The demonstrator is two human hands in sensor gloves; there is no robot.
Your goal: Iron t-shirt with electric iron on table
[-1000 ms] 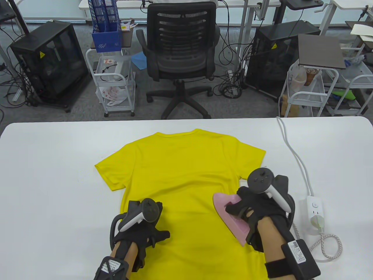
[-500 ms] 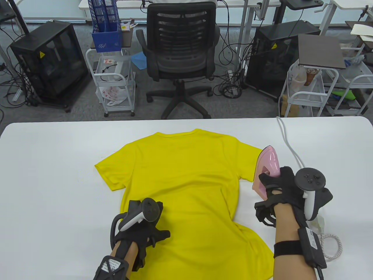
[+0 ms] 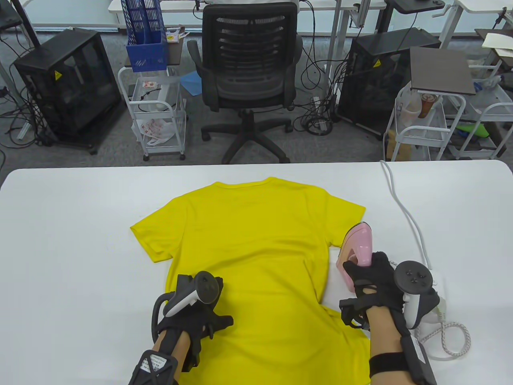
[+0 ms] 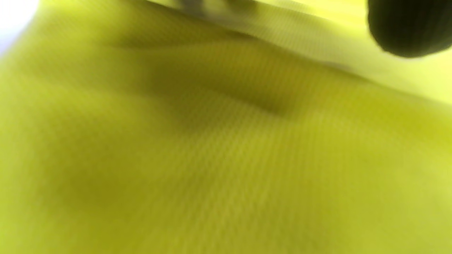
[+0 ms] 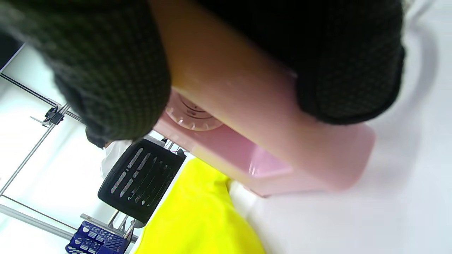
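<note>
A yellow t-shirt [image 3: 248, 240] lies flat on the white table [image 3: 68, 240], collar away from me. My left hand [image 3: 210, 321] rests flat on the shirt's lower left part. In the left wrist view the yellow fabric [image 4: 212, 148] fills the frame, with one dark fingertip [image 4: 406, 28] at the top right. My right hand [image 3: 366, 272] grips the handle of the pink iron [image 3: 356, 248], which is just off the shirt's right edge, below the right sleeve, nose pointing away. The right wrist view shows gloved fingers [image 5: 106, 70] wrapped around the iron's handle [image 5: 268, 148], close above the table.
A white power strip [image 3: 439, 280] lies by my right hand, partly hidden by the tracker. Its white cable [image 3: 404, 208] runs to the table's far edge. A braided cord [image 3: 455, 341] loops at the near right. An office chair [image 3: 250, 72] stands beyond the table.
My right hand lifted the iron off the shirt's lower right, swung it right toward the sleeve, then drew it back toward me beside the shirt. The left hand stayed put.
</note>
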